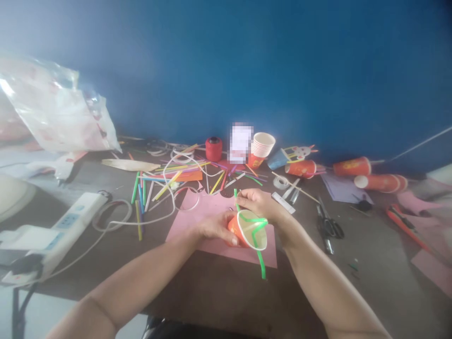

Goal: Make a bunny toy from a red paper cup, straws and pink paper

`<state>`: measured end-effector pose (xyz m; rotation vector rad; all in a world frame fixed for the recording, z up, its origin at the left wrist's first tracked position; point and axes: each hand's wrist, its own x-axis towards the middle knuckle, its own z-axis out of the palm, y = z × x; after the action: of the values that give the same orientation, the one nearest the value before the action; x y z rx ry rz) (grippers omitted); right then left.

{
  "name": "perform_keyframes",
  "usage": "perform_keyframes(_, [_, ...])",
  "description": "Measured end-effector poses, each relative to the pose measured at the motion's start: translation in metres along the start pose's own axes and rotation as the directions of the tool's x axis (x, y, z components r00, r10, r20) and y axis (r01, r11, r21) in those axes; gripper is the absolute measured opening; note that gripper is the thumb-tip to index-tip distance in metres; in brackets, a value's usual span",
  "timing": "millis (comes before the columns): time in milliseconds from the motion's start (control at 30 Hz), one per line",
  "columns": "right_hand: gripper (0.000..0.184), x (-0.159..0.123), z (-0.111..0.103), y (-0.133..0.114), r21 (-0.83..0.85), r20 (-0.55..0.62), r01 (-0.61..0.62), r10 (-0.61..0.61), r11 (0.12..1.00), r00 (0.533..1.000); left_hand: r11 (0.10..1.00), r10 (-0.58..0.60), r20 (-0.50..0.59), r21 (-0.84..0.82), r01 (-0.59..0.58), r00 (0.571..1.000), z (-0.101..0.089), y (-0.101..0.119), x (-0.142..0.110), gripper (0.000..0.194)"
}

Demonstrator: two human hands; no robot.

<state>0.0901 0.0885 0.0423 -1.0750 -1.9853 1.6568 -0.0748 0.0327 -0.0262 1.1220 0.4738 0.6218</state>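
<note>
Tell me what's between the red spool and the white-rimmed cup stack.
A whitish, pixelated rectangle stands between the red spool and cup stack in the head view.

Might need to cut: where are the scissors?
In the head view, the scissors lie right of the right forearm, nearer than the lilac paper.

Red-orange cup, cream inside, bright green straw, pink paper, deep blue wall

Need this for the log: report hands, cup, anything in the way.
Left hand grips cup, tilted above pink paper. Right hand pinches green straw. Loose straws beyond, apart from cup.
</note>
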Motion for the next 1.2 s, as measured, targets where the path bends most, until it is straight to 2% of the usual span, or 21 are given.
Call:
perform_keyframes(167, [0.032,0.001,-0.004,0.000,0.136,-0.049,0.014,-0.008,0.991,0.999,0.997,0.035,-0.064,-0.069,-0.040,0.997,-0.001,-0.003,0.001,0.065])
perform_keyframes(300, [0.029,-0.001,-0.017,0.001,0.196,-0.278,0.094,-0.037,0.976,0.960,0.975,0.132,-0.214,-0.150,-0.166,0.968,0.001,-0.002,0.002,0.064])
perform_keyframes(367, [0.027,-0.004,-0.025,0.002,0.191,-0.337,0.133,-0.062,0.973,0.939,0.971,0.141,-0.247,-0.155,-0.183,0.959,0.002,-0.001,0.001,0.061])
perform_keyframes(433, [0.028,-0.010,-0.033,0.001,0.137,-0.295,0.129,-0.084,0.982,0.952,0.973,0.139,-0.268,-0.145,-0.182,0.953,0.002,-0.002,0.001,0.060])
perform_keyframes(533, [0.028,-0.022,-0.043,-0.005,-0.060,-0.167,0.080,-0.089,0.995,0.982,0.969,0.143,-0.327,-0.147,-0.200,0.934,0.001,-0.005,0.003,0.064])
perform_keyframes(600, [0.026,-0.029,-0.047,-0.009,-0.184,-0.088,0.076,-0.094,0.980,0.992,0.965,0.152,-0.384,-0.142,-0.221,0.911,0.000,-0.009,0.004,0.066])
perform_keyframes(700, [0.022,-0.035,-0.046,-0.011,-0.277,0.007,0.099,-0.101,0.956,0.995,0.959,0.187,-0.455,-0.109,-0.263,0.871,-0.002,-0.013,0.007,0.065])
perform_keyframes(833, [0.017,-0.032,-0.039,-0.004,-0.322,-0.021,0.114,-0.128,0.940,0.992,0.961,0.205,-0.517,-0.057,-0.272,0.831,-0.003,-0.014,0.008,0.065])
perform_keyframes(967, [0.019,-0.027,-0.036,0.001,-0.282,-0.067,0.123,-0.148,0.951,0.987,0.962,0.230,-0.581,0.016,-0.271,0.781,-0.003,-0.012,0.009,0.071])
perform_keyframes(1200, [0.015,-0.021,-0.039,0.006,-0.264,-0.046,0.171,-0.189,0.949,0.981,0.958,0.255,-0.603,0.055,-0.280,0.756,-0.004,-0.013,0.011,0.071])
